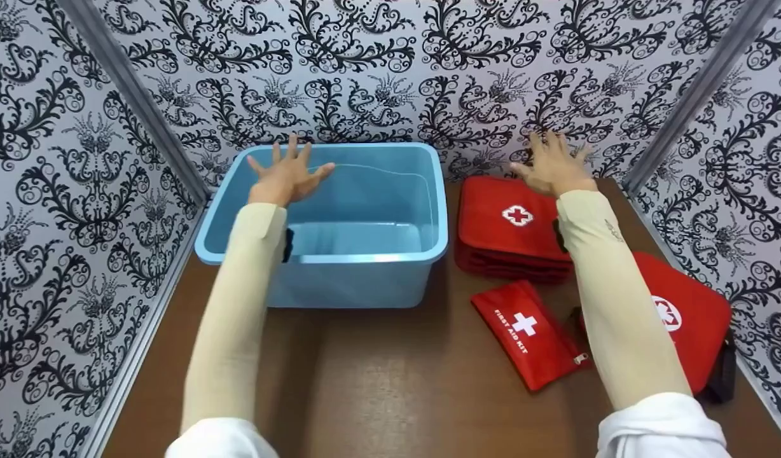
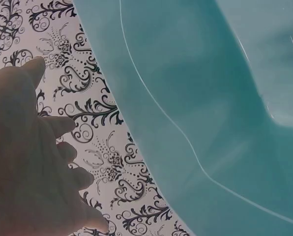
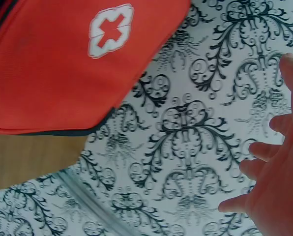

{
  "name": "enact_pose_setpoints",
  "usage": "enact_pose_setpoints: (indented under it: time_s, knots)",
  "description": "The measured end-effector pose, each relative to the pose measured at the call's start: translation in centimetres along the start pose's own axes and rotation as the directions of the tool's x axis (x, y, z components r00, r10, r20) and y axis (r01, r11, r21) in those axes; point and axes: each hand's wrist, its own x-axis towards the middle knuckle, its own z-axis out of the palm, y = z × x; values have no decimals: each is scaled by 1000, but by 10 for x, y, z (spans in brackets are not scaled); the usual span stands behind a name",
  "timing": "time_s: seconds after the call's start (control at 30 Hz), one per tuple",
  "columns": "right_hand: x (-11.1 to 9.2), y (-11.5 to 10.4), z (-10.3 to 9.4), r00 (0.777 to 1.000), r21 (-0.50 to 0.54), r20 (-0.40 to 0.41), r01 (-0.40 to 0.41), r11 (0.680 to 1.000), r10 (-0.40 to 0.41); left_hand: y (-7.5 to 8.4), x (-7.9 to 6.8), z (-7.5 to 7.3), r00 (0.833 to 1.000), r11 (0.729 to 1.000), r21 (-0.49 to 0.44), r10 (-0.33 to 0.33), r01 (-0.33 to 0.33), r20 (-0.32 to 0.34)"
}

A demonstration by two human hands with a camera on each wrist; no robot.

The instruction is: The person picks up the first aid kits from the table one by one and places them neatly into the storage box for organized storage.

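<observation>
My left hand (image 1: 287,176) is held over the left part of a light blue plastic tub (image 1: 359,259), fingers spread and nothing in them. The tub's inside shows bare walls and floor; in the left wrist view its blue wall (image 2: 171,88) fills the right side, beside the spread hand (image 2: 38,162). Above the back edge of a red first aid bag (image 1: 492,213) with a white-edged cross, my right hand (image 1: 554,164) is also spread and holds nothing. The right wrist view shows that red bag (image 3: 63,78) apart from the hand (image 3: 279,172).
A flat red first aid pouch (image 1: 530,337) with a zip lies on the brown table (image 1: 378,381) in front of the bag. Another red bag (image 1: 689,324) with a black strap sits at the right, partly behind my right sleeve. Patterned walls (image 1: 390,76) enclose the back and sides.
</observation>
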Motion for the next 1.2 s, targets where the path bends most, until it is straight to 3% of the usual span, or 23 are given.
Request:
enact_pose_setpoints:
  time_s: [0.33, 0.57, 0.93, 1.2]
  knots:
    - [-6, 32, 43, 996, 101, -62, -56, 993, 63, -36, -26, 1, 1000, 1000, -28, 9, -9, 22]
    - [-14, 53, 68, 983, 216, -117, -117, 969, 145, -66, -46, 5, 1000, 994, -112, 1, -1, 6]
    - [-27, 73, 100, 932, 489, -82, -270, 830, 352, -114, -70, 26, 995, 964, -259, -84, 66, -61]
    - [-40, 87, 121, 910, 597, 6, -337, 728, 416, -137, -77, 53, 988, 901, -433, -90, 27, -125]
